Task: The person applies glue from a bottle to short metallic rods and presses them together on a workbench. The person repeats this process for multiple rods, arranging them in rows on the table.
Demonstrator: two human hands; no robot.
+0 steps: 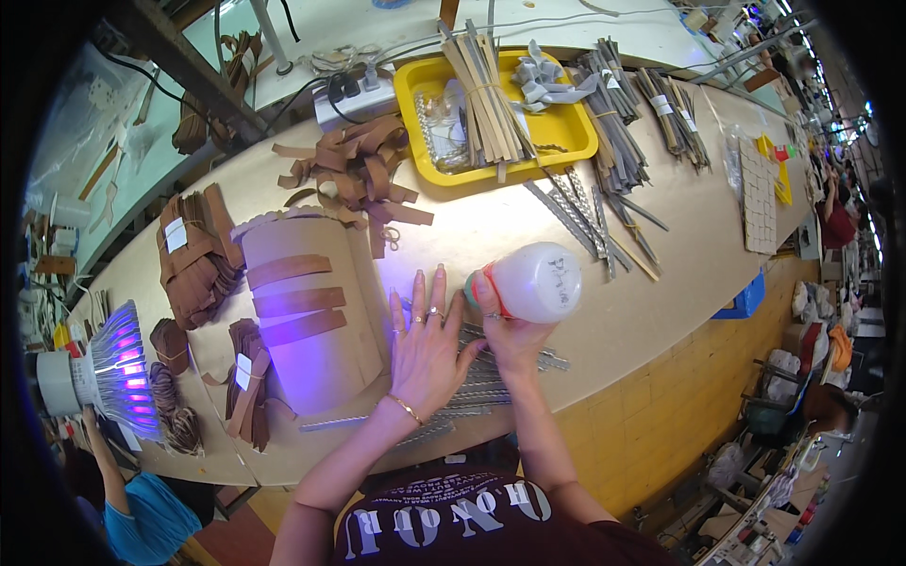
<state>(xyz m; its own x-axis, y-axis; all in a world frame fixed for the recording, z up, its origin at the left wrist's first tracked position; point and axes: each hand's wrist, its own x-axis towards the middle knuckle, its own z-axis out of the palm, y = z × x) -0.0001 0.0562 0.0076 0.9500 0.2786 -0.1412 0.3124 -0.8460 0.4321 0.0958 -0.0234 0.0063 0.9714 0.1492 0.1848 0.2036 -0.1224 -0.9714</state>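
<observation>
Finned lamp glowing violet, person in blue; yellow tiled floor, blue bin; orange bundle, perhaps cloth

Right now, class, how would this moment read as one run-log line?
left hand: spread, palm down | right hand: gripping tipped white bottle | left side: tan cylinder | farther back: yellow tray

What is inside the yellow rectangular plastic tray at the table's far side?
A banded bundle of tan and grey strips, crumpled grey ribbon right of it, and pale textured trim left of it. Whatever lies directly beneath the bundle is covered.
</observation>
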